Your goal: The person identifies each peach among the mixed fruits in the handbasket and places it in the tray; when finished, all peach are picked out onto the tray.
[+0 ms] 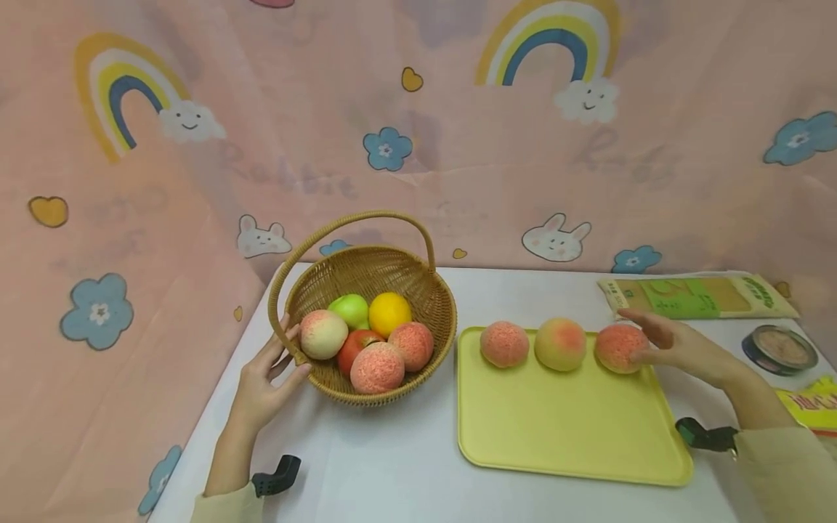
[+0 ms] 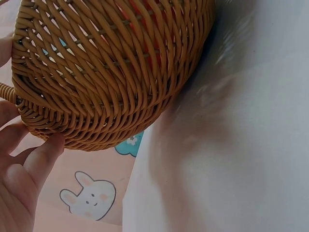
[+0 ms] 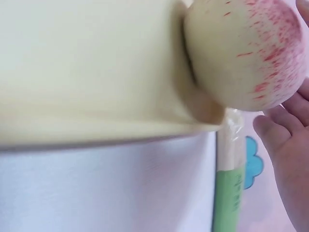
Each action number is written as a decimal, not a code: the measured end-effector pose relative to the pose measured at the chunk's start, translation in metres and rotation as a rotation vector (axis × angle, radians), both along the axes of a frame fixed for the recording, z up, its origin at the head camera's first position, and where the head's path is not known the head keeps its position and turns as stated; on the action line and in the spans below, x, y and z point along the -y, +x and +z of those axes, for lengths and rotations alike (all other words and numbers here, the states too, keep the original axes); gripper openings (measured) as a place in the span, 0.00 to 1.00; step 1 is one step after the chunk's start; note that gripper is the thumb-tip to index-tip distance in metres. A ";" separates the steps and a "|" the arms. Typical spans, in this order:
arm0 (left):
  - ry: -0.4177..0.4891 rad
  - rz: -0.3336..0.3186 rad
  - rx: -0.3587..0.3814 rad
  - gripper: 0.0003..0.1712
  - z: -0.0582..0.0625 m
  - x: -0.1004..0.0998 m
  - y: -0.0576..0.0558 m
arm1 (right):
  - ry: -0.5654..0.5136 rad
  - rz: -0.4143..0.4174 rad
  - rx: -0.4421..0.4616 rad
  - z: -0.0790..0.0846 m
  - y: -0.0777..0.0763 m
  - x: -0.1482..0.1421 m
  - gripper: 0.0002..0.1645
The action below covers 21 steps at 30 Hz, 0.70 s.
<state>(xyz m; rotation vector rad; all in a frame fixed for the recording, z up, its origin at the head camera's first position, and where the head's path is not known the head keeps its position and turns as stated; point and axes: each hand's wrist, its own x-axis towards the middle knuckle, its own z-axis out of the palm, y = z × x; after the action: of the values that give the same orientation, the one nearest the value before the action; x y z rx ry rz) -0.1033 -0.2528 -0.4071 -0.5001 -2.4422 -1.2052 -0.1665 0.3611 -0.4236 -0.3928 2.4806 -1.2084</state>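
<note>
A wicker basket with a tall arched handle stands at centre-left, tilted. My left hand grips its left rim by the handle's foot; in the left wrist view the thumb presses the weave. Inside lie a green apple, a yellow-orange fruit, a red apple and three peaches, one at the front. On a yellow tray, three peaches form a row along the back. At the rightmost peach my right hand reaches round with loosely spread fingers.
Behind the tray's right corner lies a green-and-tan packet. A round tin and a yellow package sit at the right edge. A pink printed cloth hangs behind the white table.
</note>
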 end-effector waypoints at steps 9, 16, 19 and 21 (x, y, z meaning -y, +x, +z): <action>0.020 -0.006 -0.002 0.33 0.009 -0.008 -0.001 | -0.099 -0.013 -0.339 0.028 0.004 0.028 0.44; 0.023 0.003 0.013 0.34 0.008 -0.007 0.001 | -0.219 0.118 -0.407 0.054 -0.004 0.072 0.43; 0.023 0.005 0.020 0.34 0.008 -0.005 0.001 | -0.260 0.192 -0.407 0.060 -0.010 0.093 0.43; 0.025 0.007 0.020 0.34 0.007 -0.004 0.002 | -0.280 0.230 -0.387 0.063 -0.014 0.107 0.43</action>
<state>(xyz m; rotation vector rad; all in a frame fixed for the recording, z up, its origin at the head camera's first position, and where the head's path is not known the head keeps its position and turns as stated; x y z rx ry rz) -0.1014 -0.2486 -0.3997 -0.4740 -2.4398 -1.2419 -0.1801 0.2541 -0.3609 -1.0461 2.4768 -1.4983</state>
